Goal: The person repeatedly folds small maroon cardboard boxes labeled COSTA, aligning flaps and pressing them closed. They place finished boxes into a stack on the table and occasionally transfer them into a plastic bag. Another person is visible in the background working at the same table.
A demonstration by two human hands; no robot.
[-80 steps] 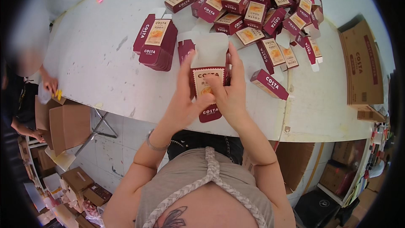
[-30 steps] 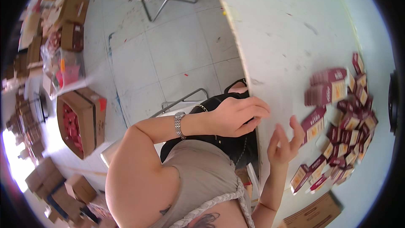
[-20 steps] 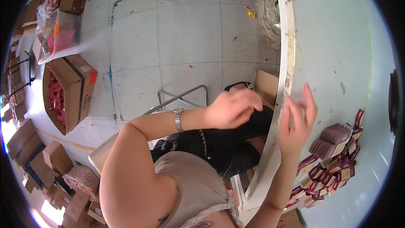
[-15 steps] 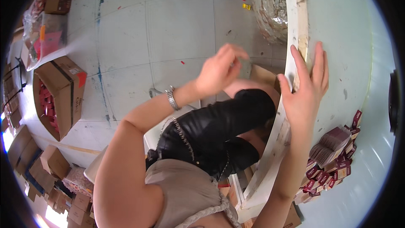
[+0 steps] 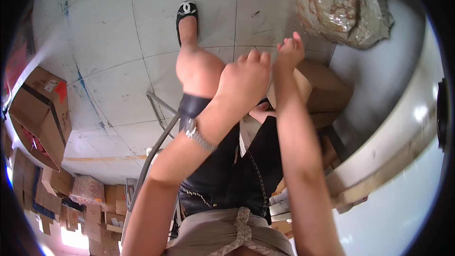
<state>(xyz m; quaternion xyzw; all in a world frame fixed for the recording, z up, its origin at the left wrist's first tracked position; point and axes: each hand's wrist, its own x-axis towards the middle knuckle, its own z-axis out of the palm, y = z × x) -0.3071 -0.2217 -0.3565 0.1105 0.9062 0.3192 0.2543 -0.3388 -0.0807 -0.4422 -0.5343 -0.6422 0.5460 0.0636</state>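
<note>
My left hand (image 5: pixel 245 77) is raised over my lap, its back towards me and its fingers folded under. No object shows in it, and its palm is hidden. A silver bracelet (image 5: pixel 200 137) circles that wrist. Beside it, a little farther out, my right hand (image 5: pixel 289 53) has loosely bent, slightly parted fingers with nothing visible between them. The hands are close to each other, and both are off the table. Below them are my legs in black clothing (image 5: pixel 208 170) with a chain trim. Beyond the right hand stands a brown cardboard box (image 5: pixel 327 85).
A large clear-wrapped bundle (image 5: pixel 346 9) lies on the floor at the far right. The pale table's edge (image 5: pixel 379 170) curves along my right side. A metal chair frame (image 5: pixel 159 147) stands at my left, with an open carton (image 5: pixel 42 114) farther left. More boxes (image 5: pixel 57 180) are stacked behind it.
My view and body have turned right, away from the table. My right hand has left the tabletop and come beside the left. One leg now stretches out across the floor.
</note>
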